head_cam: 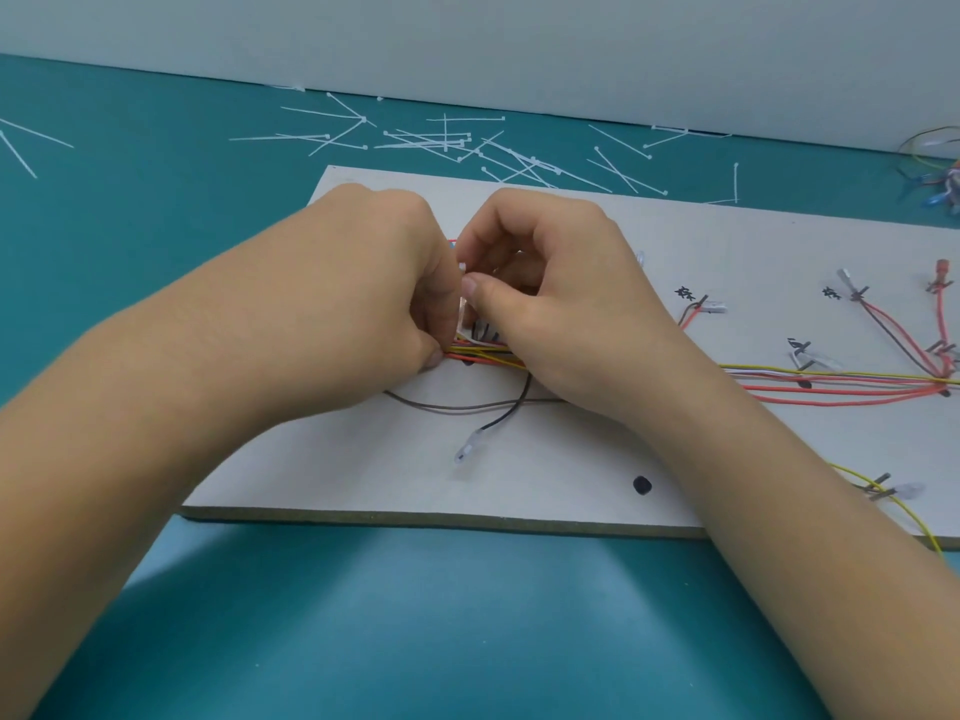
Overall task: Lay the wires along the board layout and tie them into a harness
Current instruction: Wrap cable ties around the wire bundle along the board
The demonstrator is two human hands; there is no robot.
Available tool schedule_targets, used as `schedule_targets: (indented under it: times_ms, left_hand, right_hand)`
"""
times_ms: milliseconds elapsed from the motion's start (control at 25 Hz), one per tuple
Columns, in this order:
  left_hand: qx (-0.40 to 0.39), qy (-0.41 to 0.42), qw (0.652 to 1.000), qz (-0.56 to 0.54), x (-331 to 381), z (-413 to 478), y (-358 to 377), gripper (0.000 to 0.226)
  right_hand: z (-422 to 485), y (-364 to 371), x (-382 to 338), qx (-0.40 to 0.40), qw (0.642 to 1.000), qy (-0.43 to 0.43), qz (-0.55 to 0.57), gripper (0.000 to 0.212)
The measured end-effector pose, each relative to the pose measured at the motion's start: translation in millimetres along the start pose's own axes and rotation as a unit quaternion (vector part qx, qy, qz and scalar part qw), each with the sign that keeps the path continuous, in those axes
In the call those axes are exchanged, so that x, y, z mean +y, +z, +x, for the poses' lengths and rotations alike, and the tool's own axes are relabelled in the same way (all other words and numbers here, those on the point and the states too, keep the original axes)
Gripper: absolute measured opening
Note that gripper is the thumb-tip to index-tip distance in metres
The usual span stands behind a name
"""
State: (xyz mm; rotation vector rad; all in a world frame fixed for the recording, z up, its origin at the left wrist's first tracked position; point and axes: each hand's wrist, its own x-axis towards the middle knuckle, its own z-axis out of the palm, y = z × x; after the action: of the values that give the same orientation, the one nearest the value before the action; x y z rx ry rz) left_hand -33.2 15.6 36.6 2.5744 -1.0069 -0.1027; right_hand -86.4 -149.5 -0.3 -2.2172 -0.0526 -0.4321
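Left hand (374, 283): closed, with fingers curled and the thumb tip pressed down on the wires (483, 350), pinching them together at the middle left of the board (519, 475).
Cable tie (464, 298): a white strip stood upright between the two hands, right at the wires; whether it was already looped under them could not be seen.
Right hand (550, 283): closed, with the thumb and curled fingers pinching the cable tie just right of the left hand.
Step in hand: probably the tying of the wires at this spot, the laying looking mostly done.
Next move: it likely called for feeding the tail through the tie's head and pulling it snug while the left hand kept the wires bunched.
Loose ends: a brown wire (441, 406) and a black wire (498, 423) with a clear plug lay near the hands, outside the pinch, and might still need gathering.
Run to the right: the wires stretched right across the board towards pegs at its right end.
Writing: black handwritten marks (684, 292) sat beside the pegs, too small to read; a black dot (642, 485) lay near the front edge. No brand showed.
Spare ties (447, 142): scattered on the far side of the table.
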Motion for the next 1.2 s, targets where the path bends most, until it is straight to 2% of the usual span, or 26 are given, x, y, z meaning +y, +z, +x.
schedule_targets:
  times_ms: [160,320,520,960,1200]
  left_hand:
    - [-0.028,-0.024,0.999,-0.017,2,-2,-4,0.018]
    - [-0.060,-0.035,0.998,-0.009,7,-5,-7,0.015]
    - [-0.027,-0.047,0.998,0.023,10,-5,-4,0.017]
    - [-0.008,-0.061,0.997,0.038,13,-10,-3,0.020]
    - [0.027,-0.043,0.998,0.044,21,-15,1,0.023]
  right_hand:
    - [-2,-1,-4,-0.024,0.998,-0.055,-0.037,0.019]
    - [-2,-2,-1,-0.021,0.998,-0.045,-0.034,0.016]
    - [-3,-1,-2,-0.016,0.998,-0.047,-0.032,0.016]
    - [-4,-1,-1,-0.016,0.999,-0.035,-0.029,0.014]
    - [-5,-2,-3,-0.022,0.999,-0.040,-0.028,0.016]
